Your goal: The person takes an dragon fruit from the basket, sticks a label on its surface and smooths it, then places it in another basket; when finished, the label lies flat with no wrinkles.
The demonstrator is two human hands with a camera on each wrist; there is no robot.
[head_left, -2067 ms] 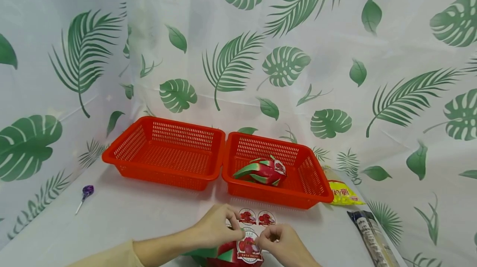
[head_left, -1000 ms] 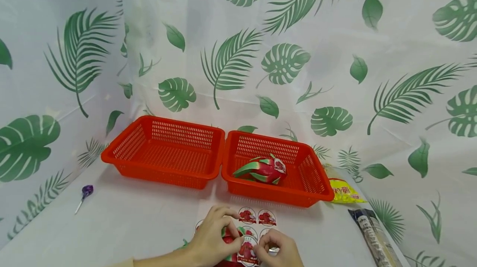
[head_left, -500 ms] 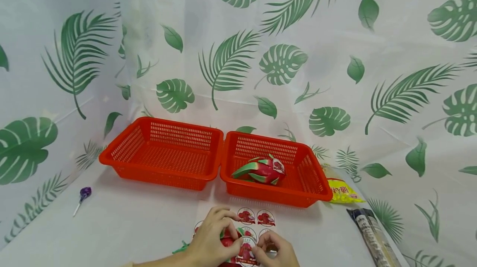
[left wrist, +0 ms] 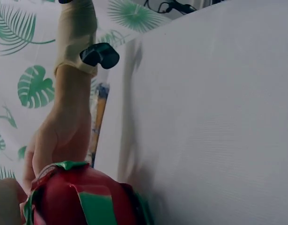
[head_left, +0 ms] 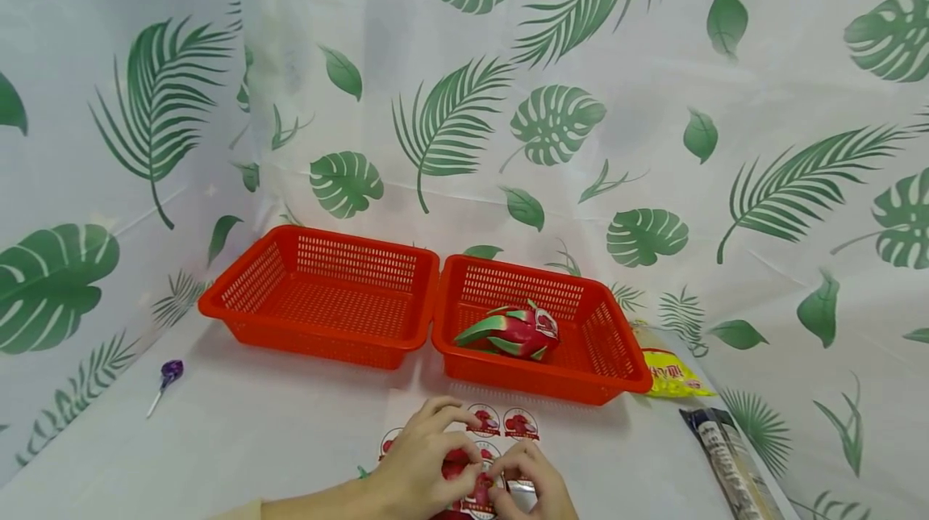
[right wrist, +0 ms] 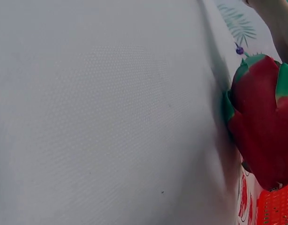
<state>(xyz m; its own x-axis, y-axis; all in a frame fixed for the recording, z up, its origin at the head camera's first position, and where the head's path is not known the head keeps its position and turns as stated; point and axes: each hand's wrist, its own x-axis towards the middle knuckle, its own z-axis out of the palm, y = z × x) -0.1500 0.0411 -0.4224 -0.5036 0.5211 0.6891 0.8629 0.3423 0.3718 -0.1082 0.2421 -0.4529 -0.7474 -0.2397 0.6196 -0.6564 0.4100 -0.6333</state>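
Note:
A red dragon fruit with green scales [head_left: 453, 469] lies at the bottom of the head view, largely covered by the hands. On it is a round dragon fruit sticker [head_left: 482, 491]. My left hand [head_left: 421, 463] arches over the fruit, thumb and forefinger pinching the sticker's left edge. From the right, my right hand [head_left: 540, 486] pinches the opposite edge with bent thumb and forefinger. Both wrist views show the fruit close up, but its stickered side is hidden there. A sticker sheet [head_left: 403, 407] with several round stickers lies beneath. Something silvery shows by the right hand.
Two red baskets stand behind: the left basket [head_left: 305, 334] and the right basket [head_left: 537, 383], which holds another stickered dragon fruit [head_left: 518, 330]. A purple lollipop [head_left: 171, 373] lies left. A yellow packet [head_left: 671, 373] and a long dark-ended package [head_left: 733, 459] lie right.
The sticker has come down onto the fruit between both hands. My left hand has turned further over the fruit, and the right fingers have moved closer to the left ones.

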